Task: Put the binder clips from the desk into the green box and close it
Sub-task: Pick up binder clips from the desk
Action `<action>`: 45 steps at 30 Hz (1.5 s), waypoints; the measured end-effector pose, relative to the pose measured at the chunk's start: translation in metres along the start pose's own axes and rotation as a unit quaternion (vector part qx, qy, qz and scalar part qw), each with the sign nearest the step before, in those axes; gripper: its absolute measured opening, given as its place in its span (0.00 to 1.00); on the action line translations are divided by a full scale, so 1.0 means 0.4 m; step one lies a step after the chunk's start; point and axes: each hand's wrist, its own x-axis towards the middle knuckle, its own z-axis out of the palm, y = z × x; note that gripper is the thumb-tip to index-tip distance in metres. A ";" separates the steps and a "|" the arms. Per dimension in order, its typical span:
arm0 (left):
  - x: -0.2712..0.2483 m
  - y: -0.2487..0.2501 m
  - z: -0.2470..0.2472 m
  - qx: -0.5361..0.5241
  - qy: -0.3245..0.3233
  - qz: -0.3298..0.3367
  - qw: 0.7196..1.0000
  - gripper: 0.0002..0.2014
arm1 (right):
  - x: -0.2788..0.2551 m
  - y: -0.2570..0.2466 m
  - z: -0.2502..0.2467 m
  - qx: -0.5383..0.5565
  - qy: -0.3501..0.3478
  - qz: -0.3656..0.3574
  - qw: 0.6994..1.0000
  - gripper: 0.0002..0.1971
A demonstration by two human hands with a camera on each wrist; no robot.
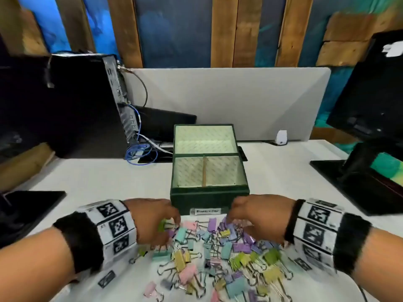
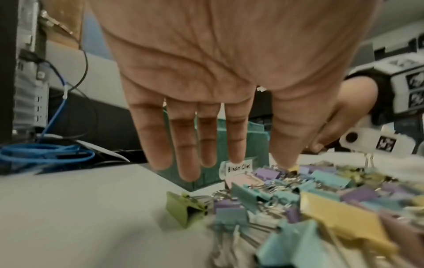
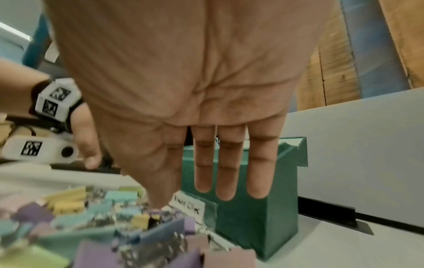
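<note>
The green box (image 1: 209,192) stands open mid-desk, its lid (image 1: 205,136) tipped back; a wooden divider splits the empty inside, and a white label (image 1: 207,211) is on its front. A heap of pastel binder clips (image 1: 209,253) lies just in front of it. My left hand (image 1: 157,223) hovers over the heap's left edge and my right hand (image 1: 255,219) over its right edge. In the left wrist view my left hand (image 2: 236,145) has straight fingers, thumb tip on the clips (image 2: 321,199), box (image 2: 257,137) behind. My right hand (image 3: 179,181) is the same above the clips (image 3: 103,208), beside the box (image 3: 252,226).
A black computer tower (image 1: 65,105) with a blue cable coil (image 1: 139,153) stands back left. A monitor (image 1: 370,94) on its base (image 1: 359,186) fills the right. A grey divider panel (image 1: 239,101) closes the back. A black slab (image 1: 28,205) lies left.
</note>
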 end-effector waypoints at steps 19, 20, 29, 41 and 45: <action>0.112 0.071 0.008 0.024 -0.025 -0.010 0.999 0.16 | 0.096 -0.056 -0.008 0.022 -0.067 0.066 0.995 0.27; 0.104 0.076 0.007 0.033 -0.028 -0.009 0.999 0.18 | 0.087 -0.058 -0.009 0.024 -0.065 0.066 0.995 0.28; 0.097 0.074 0.020 0.030 0.009 -0.023 0.999 0.12 | 0.083 -0.063 -0.007 0.019 -0.098 0.047 0.994 0.33; 0.108 0.073 0.011 0.043 -0.005 -0.007 0.999 0.15 | 0.091 -0.040 -0.008 0.056 -0.058 0.065 0.995 0.15; 0.091 0.077 0.006 0.024 0.007 -0.018 1.000 0.05 | 0.073 -0.048 -0.008 0.039 -0.060 0.057 0.996 0.24</action>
